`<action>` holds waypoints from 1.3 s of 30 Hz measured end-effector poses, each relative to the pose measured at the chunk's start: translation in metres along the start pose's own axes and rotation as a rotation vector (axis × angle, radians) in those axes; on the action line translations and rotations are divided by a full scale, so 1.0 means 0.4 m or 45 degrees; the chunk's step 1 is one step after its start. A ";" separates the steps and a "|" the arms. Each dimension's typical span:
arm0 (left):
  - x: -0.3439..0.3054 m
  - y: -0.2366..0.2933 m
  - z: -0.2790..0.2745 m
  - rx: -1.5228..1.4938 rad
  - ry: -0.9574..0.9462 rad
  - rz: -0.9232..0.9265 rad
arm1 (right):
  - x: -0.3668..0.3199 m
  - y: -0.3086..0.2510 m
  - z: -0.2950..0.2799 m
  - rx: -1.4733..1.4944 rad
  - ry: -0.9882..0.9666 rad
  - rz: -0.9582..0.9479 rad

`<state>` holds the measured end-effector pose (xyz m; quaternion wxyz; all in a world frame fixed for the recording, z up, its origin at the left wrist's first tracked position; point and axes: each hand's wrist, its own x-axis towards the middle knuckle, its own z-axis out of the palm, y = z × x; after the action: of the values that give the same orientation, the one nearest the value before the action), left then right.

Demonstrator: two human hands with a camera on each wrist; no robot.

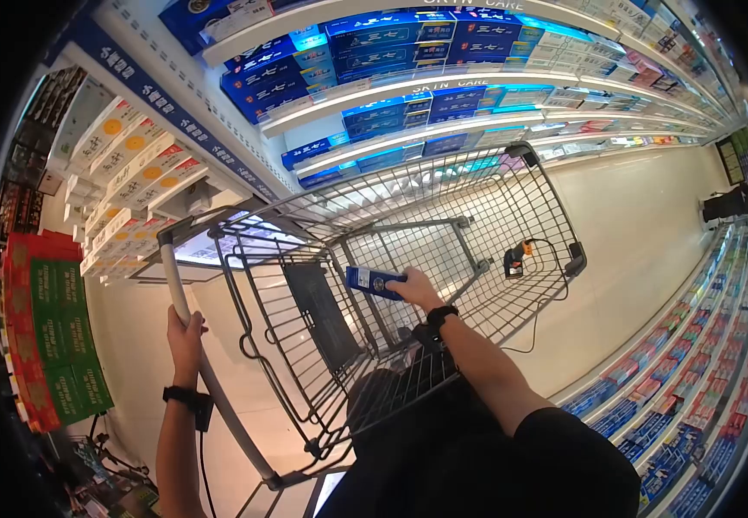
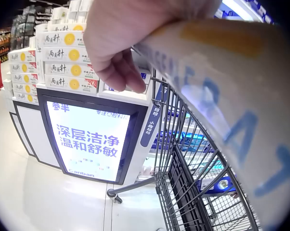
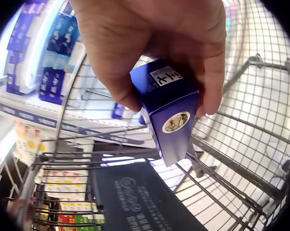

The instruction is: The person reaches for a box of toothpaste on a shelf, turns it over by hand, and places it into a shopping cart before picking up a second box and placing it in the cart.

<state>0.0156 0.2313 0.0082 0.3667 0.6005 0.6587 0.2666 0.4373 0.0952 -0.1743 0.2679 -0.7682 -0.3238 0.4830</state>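
Observation:
My left hand [image 1: 186, 344] grips the pale handle [image 1: 237, 427] of a wire shopping cart, fingers curled round the bar [image 2: 222, 91] in the left wrist view. Over the inside of the cart, my right hand [image 1: 419, 290] holds a blue toothpaste box [image 1: 374, 281] by one end. Thumb and fingers pinch the box [image 3: 171, 115] from both sides in the right wrist view, with its round emblem facing the camera. Below it there is the cart's dark seat panel [image 3: 140, 192]. A black and orange device [image 1: 517, 259] with a cable is at the cart's far end.
Shelves of blue boxes [image 1: 382, 52] run along the cart's far side. White boxes [image 1: 128, 164] are stacked at left above a lit display screen [image 2: 87, 139], near red and green cartons [image 1: 54, 319]. Another shelf of packages [image 1: 684, 388] lines the right, and a person [image 1: 736, 203] stands down the aisle.

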 end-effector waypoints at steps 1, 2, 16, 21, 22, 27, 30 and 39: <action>0.007 -0.006 -0.005 0.053 -0.036 -0.031 | -0.052 -0.029 -0.043 0.077 -0.054 -0.006; 0.013 -0.011 -0.015 0.106 -0.069 -0.061 | -0.089 -0.036 -0.078 0.087 -0.026 -0.077; -0.366 0.479 0.250 -0.735 -0.481 0.692 | -0.571 -0.276 -0.407 0.849 0.018 -0.875; -0.495 0.477 0.373 -1.012 -0.768 0.428 | -0.618 -0.266 -0.459 0.990 -0.125 -0.903; -0.505 0.459 0.392 -1.005 -0.734 0.390 | -0.615 -0.252 -0.472 0.988 -0.138 -0.886; -0.597 0.492 0.467 -1.186 -0.620 0.292 | -0.626 -0.205 -0.526 1.133 -0.121 -0.812; -0.636 0.504 0.516 -1.105 -0.595 0.233 | -0.621 -0.158 -0.575 1.141 -0.154 -0.798; -0.707 0.586 0.580 -1.288 -0.748 0.012 | -0.598 -0.115 -0.677 1.088 -0.103 -0.895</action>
<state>0.3443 -0.0364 0.1032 0.7738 0.4025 0.3178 0.3719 0.5968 -0.0827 0.1004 0.6882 -0.4178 -0.3459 0.4819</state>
